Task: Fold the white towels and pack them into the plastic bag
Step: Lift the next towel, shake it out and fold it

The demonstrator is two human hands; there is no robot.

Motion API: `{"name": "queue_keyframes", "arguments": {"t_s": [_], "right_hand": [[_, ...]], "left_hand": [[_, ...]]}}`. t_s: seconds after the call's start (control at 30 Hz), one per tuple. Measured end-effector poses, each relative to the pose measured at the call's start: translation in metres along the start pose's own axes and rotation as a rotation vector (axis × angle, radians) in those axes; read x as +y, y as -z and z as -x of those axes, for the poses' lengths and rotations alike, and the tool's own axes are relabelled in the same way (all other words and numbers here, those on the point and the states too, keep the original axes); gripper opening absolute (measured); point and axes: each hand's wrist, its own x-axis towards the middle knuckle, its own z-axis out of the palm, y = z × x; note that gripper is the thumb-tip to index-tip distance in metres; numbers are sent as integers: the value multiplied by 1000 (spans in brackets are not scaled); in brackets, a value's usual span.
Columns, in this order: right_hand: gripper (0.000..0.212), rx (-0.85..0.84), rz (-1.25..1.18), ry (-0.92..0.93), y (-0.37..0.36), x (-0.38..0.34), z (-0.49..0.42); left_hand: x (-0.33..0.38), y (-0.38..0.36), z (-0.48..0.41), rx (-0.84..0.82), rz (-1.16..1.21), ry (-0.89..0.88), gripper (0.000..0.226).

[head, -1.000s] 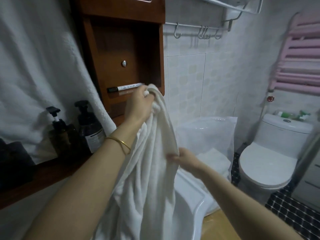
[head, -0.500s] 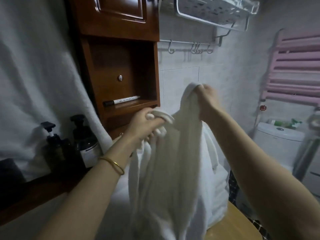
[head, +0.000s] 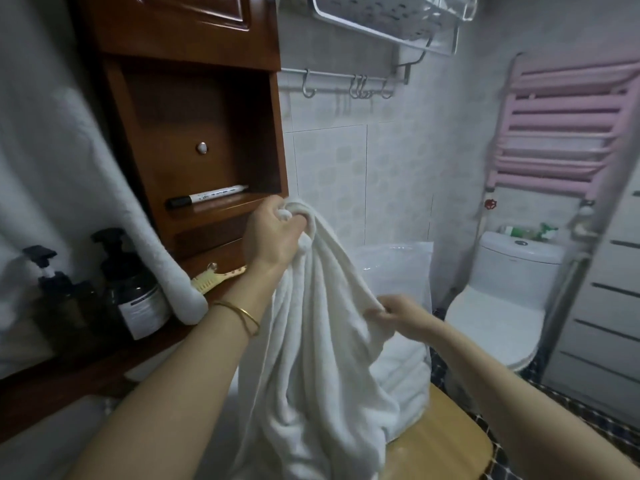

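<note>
A large white towel (head: 311, 341) hangs bunched in long folds in front of me. My left hand (head: 273, 233) grips its top corner, raised beside the wooden cabinet. My right hand (head: 398, 311) pinches the towel's right edge lower down, about halfway along. Behind the towel stands a clear plastic bag (head: 398, 268) on a wooden stool (head: 440, 441), with folded white towels (head: 405, 375) visible inside its lower part. The towel hides the bag's left side.
A wooden cabinet (head: 194, 133) with a marker (head: 207, 195) on its shelf is at the left. Dark pump bottles (head: 131, 289) stand on the ledge beside another hanging white towel (head: 69, 168). A toilet (head: 502, 306) and pink radiator (head: 561, 129) are at the right.
My right hand has dropped from the towel's top, at head height, down to its right edge. My left hand has risen a little with the corner. The bag is visible again behind the towel.
</note>
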Motion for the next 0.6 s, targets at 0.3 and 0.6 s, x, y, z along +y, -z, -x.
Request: {"name": "queue_keyframes", "arguments": {"t_s": [0.3, 0.6], "right_hand": [[25, 194, 315, -381, 4, 72, 33], [43, 231, -360, -300, 31, -30, 41]], "left_hand": [[-10, -16, 0, 129, -46, 27, 17], [-39, -64, 42, -496, -234, 442, 66]]}}
